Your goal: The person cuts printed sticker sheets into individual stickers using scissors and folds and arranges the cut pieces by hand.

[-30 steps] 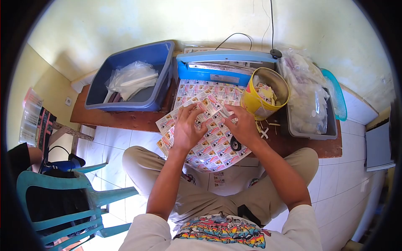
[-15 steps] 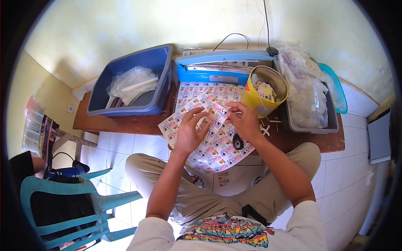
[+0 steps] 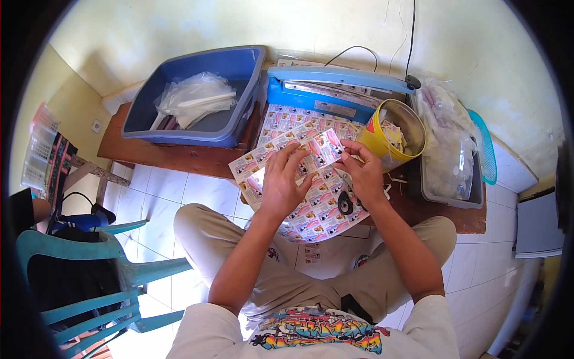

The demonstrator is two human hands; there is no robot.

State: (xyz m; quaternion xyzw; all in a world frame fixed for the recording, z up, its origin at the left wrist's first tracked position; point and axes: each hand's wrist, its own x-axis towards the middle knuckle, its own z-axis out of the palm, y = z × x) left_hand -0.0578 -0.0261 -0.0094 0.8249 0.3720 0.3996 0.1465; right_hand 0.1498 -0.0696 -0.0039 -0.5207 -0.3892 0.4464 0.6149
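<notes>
A strip of printed labels (image 3: 326, 148) is raised at a slant above larger printed label sheets (image 3: 320, 206). My right hand (image 3: 363, 170) pinches the strip's right edge between thumb and fingers. Over the strip's left part lies my left hand (image 3: 282, 182), its fingers bent but apart and its thumb spread away; nothing shows gripped in it. Just below my right hand, a small black rounded object (image 3: 345, 203) with a ring-like middle rests on the sheets.
Behind the sheets stands a blue paper cutter (image 3: 323, 99). A yellow bucket (image 3: 382, 140) with paper scraps is close by my right hand. A blue tub (image 3: 236, 128) holding plastic bags stands left; a grey tray (image 3: 457, 200) of clear bags, right. A green chair (image 3: 72, 246) is at lower left.
The view has shifted slightly. My left hand has moved onto the label strip with its fingers reaching further across it. The strip's right end now tilts up, still pinched by my right hand.
</notes>
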